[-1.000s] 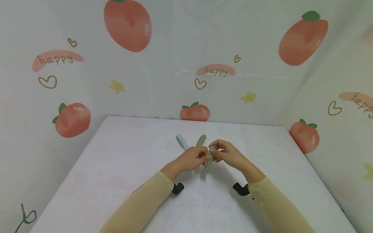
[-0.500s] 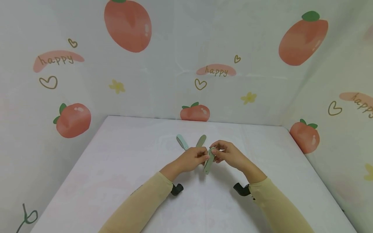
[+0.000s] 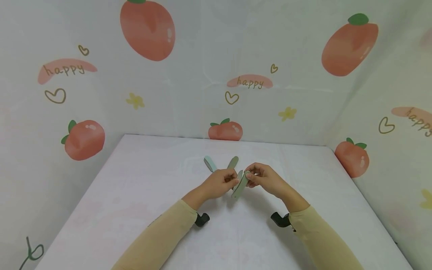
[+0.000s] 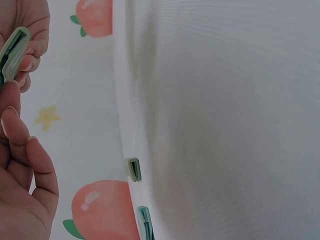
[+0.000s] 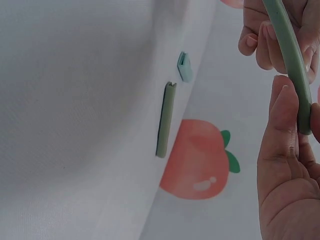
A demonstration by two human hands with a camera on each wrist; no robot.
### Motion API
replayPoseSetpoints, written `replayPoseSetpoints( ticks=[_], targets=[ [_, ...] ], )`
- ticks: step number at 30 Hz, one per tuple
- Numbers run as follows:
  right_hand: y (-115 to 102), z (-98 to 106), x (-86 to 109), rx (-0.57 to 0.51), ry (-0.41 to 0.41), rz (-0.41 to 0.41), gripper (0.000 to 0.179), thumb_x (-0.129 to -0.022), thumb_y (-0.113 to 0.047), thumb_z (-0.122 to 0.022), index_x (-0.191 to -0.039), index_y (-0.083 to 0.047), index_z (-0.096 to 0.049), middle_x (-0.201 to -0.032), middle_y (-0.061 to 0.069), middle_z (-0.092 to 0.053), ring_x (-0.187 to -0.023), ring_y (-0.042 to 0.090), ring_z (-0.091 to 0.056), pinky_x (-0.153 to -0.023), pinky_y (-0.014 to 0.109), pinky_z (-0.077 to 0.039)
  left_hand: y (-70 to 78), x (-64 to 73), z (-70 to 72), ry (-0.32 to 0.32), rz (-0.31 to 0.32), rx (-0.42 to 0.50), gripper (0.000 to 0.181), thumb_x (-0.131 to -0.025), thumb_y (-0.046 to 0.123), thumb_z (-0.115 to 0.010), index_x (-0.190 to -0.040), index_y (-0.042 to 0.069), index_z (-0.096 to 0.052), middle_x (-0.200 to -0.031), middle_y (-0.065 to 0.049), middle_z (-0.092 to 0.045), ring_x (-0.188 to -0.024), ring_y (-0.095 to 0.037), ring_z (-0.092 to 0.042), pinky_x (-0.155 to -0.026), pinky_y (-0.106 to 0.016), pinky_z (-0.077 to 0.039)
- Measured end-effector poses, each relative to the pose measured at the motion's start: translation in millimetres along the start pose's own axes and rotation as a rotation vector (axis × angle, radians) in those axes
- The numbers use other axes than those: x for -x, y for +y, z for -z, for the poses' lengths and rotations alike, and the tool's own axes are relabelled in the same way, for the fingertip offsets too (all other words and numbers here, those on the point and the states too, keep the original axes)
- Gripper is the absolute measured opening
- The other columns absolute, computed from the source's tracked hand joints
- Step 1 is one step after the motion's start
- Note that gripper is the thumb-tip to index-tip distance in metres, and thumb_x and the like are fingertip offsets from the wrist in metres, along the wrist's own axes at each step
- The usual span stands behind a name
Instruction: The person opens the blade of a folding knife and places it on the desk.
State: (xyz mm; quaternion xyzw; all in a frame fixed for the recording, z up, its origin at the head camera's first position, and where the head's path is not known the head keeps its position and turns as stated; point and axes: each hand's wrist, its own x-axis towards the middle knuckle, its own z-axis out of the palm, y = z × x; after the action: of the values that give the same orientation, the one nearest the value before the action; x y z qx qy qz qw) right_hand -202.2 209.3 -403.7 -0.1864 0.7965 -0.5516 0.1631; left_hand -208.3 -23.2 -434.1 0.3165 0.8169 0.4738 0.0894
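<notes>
Pale green folding piece: held above the table, about midway between its sides. Pinched at one end by the right hand; apparently pinched at a slim inner part by the left hand. Best to hold the outer part steady and swing the inner part out gently, clear of any edge. Long axis slanting, free end pointing down toward the table's near edge and leftward. Beyond, toward the table's far edge: darker green piece, light blue piece.
</notes>
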Motion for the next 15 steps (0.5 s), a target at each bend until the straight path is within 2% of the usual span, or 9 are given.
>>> replayPoseSetpoints(
  ticks=[5, 15],
  targets=[
    [-0.5, 0.2, 0.4, -0.004, 0.003, -0.005, 0.025, -0.103, -0.012, -0.057, -0.117, 0.008, -0.056, -0.101, 0.015, -0.067, -0.090, 0.025, -0.068, -0.082, 0.034, -0.057, 1.3, 1.4, 2.6, 0.046, -0.020, -0.021, 0.013, -0.101, 0.017, -0.061, -0.088, 0.015, -0.060, -0.075, 0.007, -0.059, -0.069, -0.008, -0.054, -0.065, -0.026, -0.045],
    [4.1, 4.9, 1.3, -0.031, 0.021, -0.023, 0.028, -0.103, -0.014, -0.058, -0.117, 0.010, -0.055, -0.099, 0.017, -0.068, -0.092, 0.029, -0.069, -0.083, 0.034, -0.056, -5.7, 3.3, 6.3, 0.124, -0.047, 0.008, 0.016, -0.102, 0.021, -0.059, -0.087, 0.014, -0.059, -0.077, 0.006, -0.065, -0.077, -0.010, -0.058, -0.075, -0.030, -0.048]
  ],
)
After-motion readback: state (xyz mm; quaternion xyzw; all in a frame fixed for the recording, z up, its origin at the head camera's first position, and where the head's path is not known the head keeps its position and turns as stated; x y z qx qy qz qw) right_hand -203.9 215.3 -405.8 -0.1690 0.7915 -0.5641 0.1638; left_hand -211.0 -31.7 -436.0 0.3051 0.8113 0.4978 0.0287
